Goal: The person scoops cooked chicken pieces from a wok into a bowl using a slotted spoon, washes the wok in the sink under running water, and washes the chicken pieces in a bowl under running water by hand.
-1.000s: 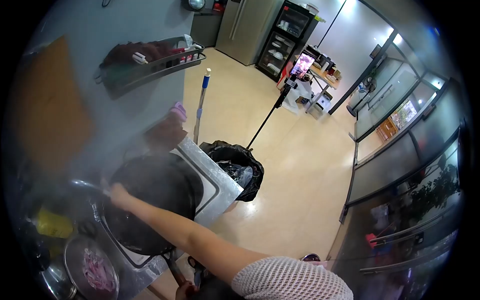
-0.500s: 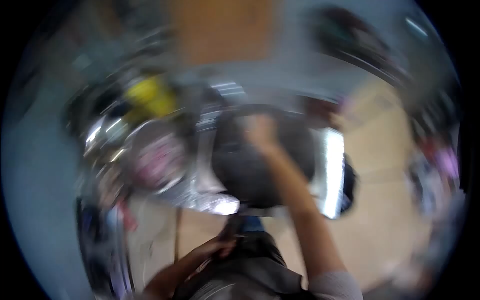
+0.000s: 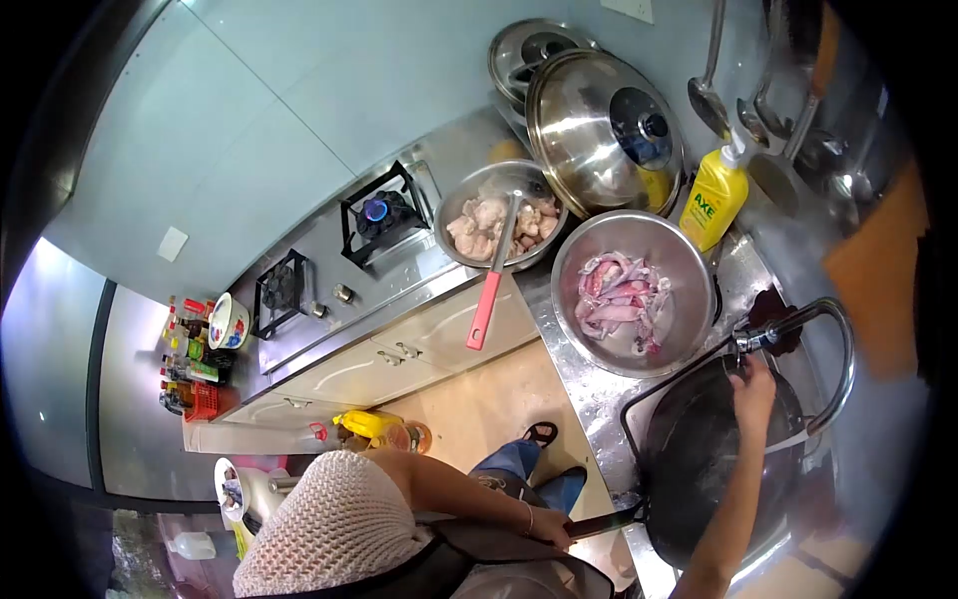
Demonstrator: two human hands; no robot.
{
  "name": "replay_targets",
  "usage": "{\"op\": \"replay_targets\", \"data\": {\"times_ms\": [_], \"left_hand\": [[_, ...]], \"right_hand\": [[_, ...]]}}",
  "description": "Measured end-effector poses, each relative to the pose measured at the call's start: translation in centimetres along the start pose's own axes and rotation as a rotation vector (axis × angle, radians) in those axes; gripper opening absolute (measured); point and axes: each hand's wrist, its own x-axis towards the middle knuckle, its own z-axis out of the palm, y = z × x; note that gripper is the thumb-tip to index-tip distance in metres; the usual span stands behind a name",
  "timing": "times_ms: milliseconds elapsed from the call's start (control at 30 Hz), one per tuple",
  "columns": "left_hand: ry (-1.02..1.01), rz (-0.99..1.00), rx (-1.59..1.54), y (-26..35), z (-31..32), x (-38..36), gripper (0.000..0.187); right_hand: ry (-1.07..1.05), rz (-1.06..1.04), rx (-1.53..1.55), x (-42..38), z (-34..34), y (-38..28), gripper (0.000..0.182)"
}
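Observation:
My left hand (image 3: 551, 527) is wrapped round the handle (image 3: 605, 521) of a large dark wok (image 3: 689, 469), which sits in the sink at the lower right. My right hand (image 3: 753, 394) reaches over the wok to the base of the chrome faucet (image 3: 848, 349), its fingers closed at the lever there. A pale stream of water (image 3: 788, 441) comes from the spout into the wok. Beside the sink stands a steel bowl (image 3: 687, 339) of pinkish squid (image 3: 624, 295).
One burner (image 3: 377, 210) is lit on the stove. A pan (image 3: 451, 246) of raw-looking meat pieces has a pink-handled spatula (image 3: 487, 304) in it. Pot lids (image 3: 579, 130), a yellow AXE bottle (image 3: 714, 195) and hanging ladles (image 3: 707, 100) line the wall. Jugs (image 3: 379, 429) stand on the floor.
The view has swung and cleared, bringing the stove into sight. My right hand went from over the wok's inside to the faucet. My left hand stays on the wok handle.

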Motion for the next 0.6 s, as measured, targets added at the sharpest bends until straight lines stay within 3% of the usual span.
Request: {"op": "replay_targets", "data": {"times_ms": [33,67,133,200,233,267,333,367,400,467,600], "left_hand": [[-0.021,-0.004,-0.032,0.3,-0.1,-0.7,0.019],[-0.039,-0.008,-0.037,0.9,-0.5,-0.9,0.019],[-0.056,-0.033,0.157,1.7,-0.7,-0.2,0.015],[-0.04,-0.034,-0.012,0.8,-0.3,-0.9,0.018],[-0.065,-0.115,0.056,1.7,-0.1,-1.6,0.02],[-0.11,-0.196,-0.113,-0.4,-0.4,-0.6,0.02],[-0.095,-0.165,-0.135,1.3,-0.6,-1.2,0.018],[-0.101,-0.048,-0.004,2.0,-1.0,-1.2,0.017],[-0.116,-0.088,0.01,1.2,-0.5,-1.0,0.016],[-0.141,-0.044,0.008,1.5,-0.6,-0.4,0.016],[-0.2,-0.043,-0.012,1.2,-0.8,-0.7,0.015]], "right_hand": [[-0.134,0.124,-0.08,-0.8,-2.0,-0.9,0.032],[-0.084,0.024,-0.23,-2.1,-1.7,2.5,0.031],[-0.2,0.548,0.058,-3.7,-4.8,1.8,0.026],[-0.055,0.15,-0.301,-8.9,-6.6,5.2,0.027],[-0.168,0.271,-0.367,-11.1,-7.7,7.5,0.043],[-0.253,0.506,-0.433,-11.9,-9.5,5.0,0.041],[0.126,0.184,-0.488,-16.0,-8.4,12.2,0.035],[0.111,0.313,-0.556,-13.8,-9.1,9.5,0.03],[-0.101,0.628,-0.594,-12.0,-10.3,6.8,0.026],[-0.245,0.801,-0.533,-11.9,-8.6,9.6,0.025],[-0.076,0.262,-0.242,-12.3,-2.0,7.8,0.035]]}}
